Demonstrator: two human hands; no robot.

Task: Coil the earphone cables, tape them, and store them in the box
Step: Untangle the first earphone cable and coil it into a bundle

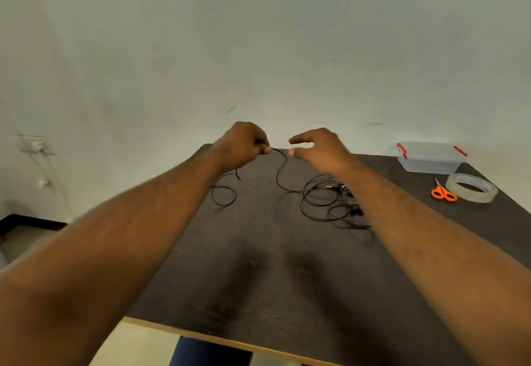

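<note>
A black earphone cable [280, 177] runs from my left hand [244, 144] down to the dark table [258, 265]. My left hand pinches the cable above the far part of the table, and a loop of it [224, 194] hangs below the hand. My right hand [319, 147] hovers just right of the left, thumb and forefinger apart, holding nothing. A tangle of more black earphone cables [330, 202] lies under my right forearm. A clear plastic box with red clips [431, 157] stands at the far right corner.
A roll of clear tape [471, 187] and orange-handled scissors [444, 193] lie near the box at the right. The table's front edge [230, 344] is light wood. A pale wall rises behind, and the floor drops off at the left.
</note>
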